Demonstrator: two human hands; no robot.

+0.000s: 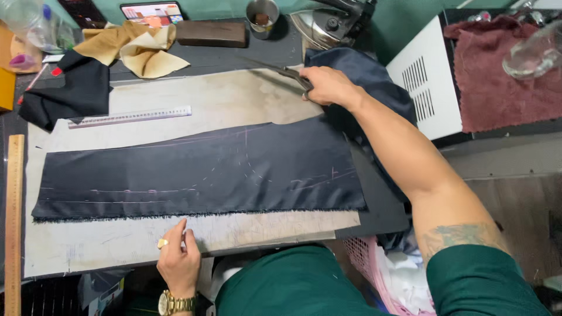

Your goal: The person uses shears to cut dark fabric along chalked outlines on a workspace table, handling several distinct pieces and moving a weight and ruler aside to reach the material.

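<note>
- Head view: the right hand (329, 86) is closed around the handles of a pair of scissors (288, 72), whose blades point away to the left, lying just beyond the far right corner of the dark fabric panel (199, 172).
- The left hand (178, 257) is laid flat with its fingers together, fingertips resting on the work board (117, 246) just beside the panel's frayed near edge; nothing is pinched by it.
- The panel is spread flat along the board, with faint chalk lines running its length and a curved line near its far edge.
- For a clean cut, the panel is best kept pressed flat by the left hand close to the line being followed, so that no ripple is carried ahead of the blades.
- The lower blade is best kept sliding on the board, and long, steady closures are to be preferred over short snips.
- A clear ruler (130, 117) lies beyond the panel's far edge, and a wooden ruler (14, 222) stands off its left end; loose dark cloth (363, 73) is bunched past the right hand and is better kept out of the blades.
</note>
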